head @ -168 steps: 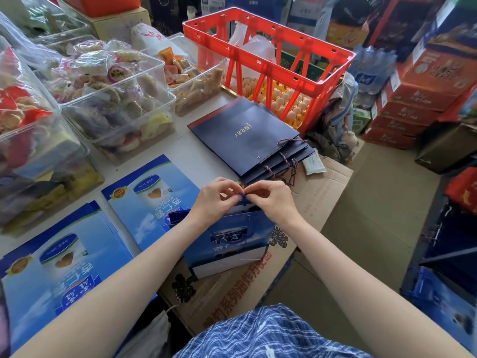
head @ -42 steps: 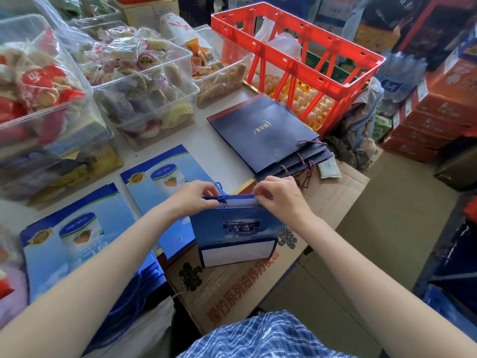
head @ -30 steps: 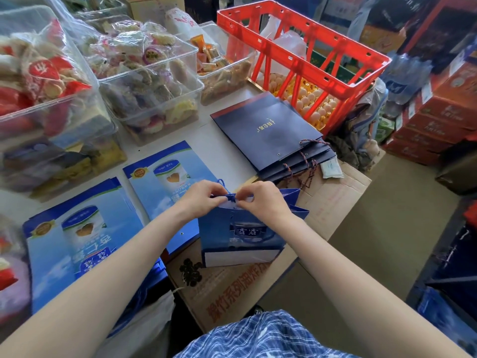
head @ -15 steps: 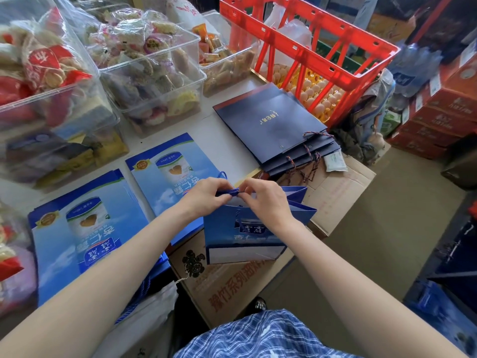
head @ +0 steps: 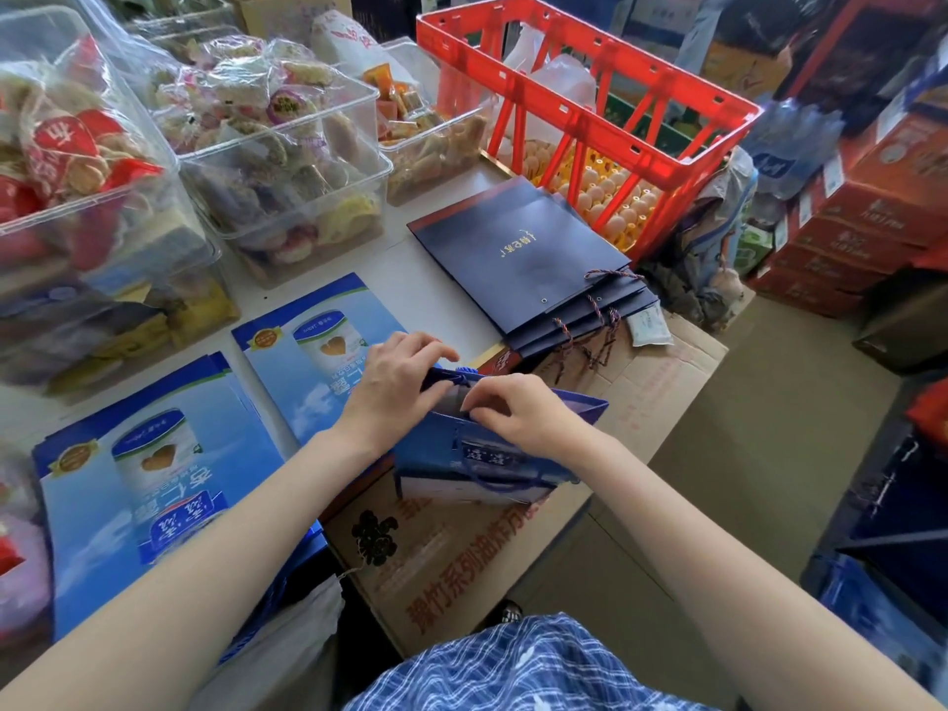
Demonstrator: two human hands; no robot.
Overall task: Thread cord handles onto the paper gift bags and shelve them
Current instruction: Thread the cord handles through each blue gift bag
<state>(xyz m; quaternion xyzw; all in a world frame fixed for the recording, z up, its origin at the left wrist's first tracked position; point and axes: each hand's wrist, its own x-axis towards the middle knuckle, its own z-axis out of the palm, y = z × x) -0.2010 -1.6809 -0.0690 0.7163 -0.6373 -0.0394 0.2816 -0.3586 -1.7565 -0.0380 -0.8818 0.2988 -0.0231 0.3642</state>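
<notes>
A blue paper gift bag (head: 461,456) stands open on a cardboard box (head: 461,556) in front of me. My left hand (head: 392,384) grips the bag's far top edge, where a blue cord (head: 464,373) shows at the rim. My right hand (head: 518,413) pinches the near top edge. A loop of blue cord (head: 500,484) hangs down the bag's front. Flat blue bags printed with a can lie to the left (head: 154,484) and behind my left hand (head: 313,351). A stack of dark navy bags (head: 518,254) with twisted cord handles lies beyond.
Clear plastic bins of wrapped snacks (head: 277,161) line the table's left side. A red crate (head: 590,94) holding egg trays stands at the back. Red cartons (head: 862,218) are stacked on the floor to the right. Dark blue bags (head: 897,531) stand at the right edge.
The bag has been pulled open wider. My left hand has slid onto the far edge and my right hand onto the near edge; a cord loop now hangs down the front.
</notes>
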